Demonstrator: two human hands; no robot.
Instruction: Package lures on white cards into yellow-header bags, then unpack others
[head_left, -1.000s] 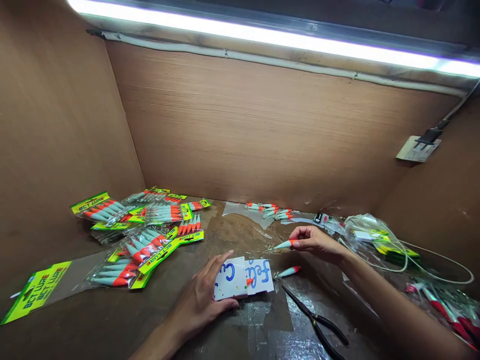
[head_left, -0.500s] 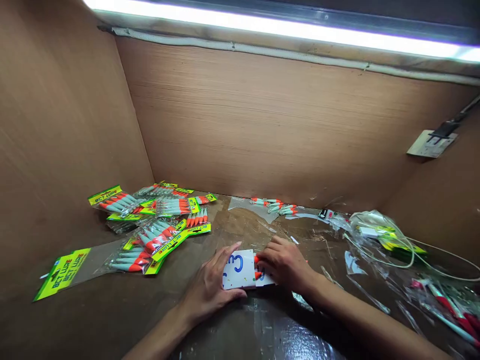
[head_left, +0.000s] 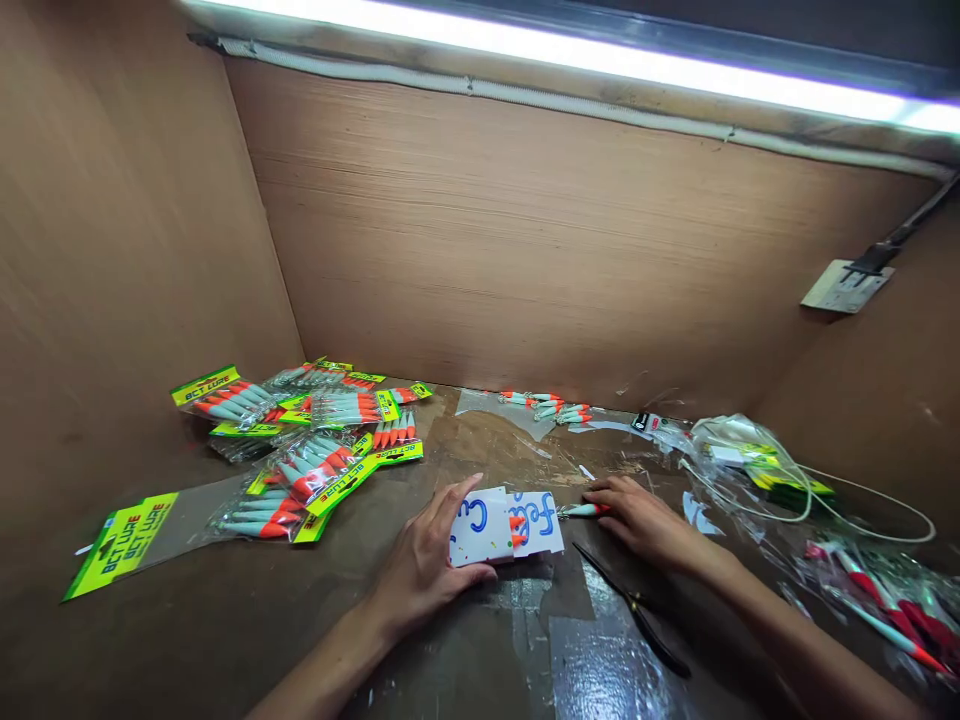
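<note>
Scuffed tabletop (head_left: 480, 650), tube light (head_left: 555, 48) — left hand (head_left: 424, 555) around box (head_left: 480, 530), grip of right hand (head_left: 645, 522) unclear

The head camera looks forward and down from above the table (head_left: 450, 655), near enough for both forearms to enter, the left hand (head_left: 420, 550) at 7 o'clock and the right hand (head_left: 645, 525) at 4; it faces the back wall (head_left: 510, 250), with the lamp (head_left: 555, 45) crossing 12 and the socket (head_left: 844, 288) near 3.
</note>
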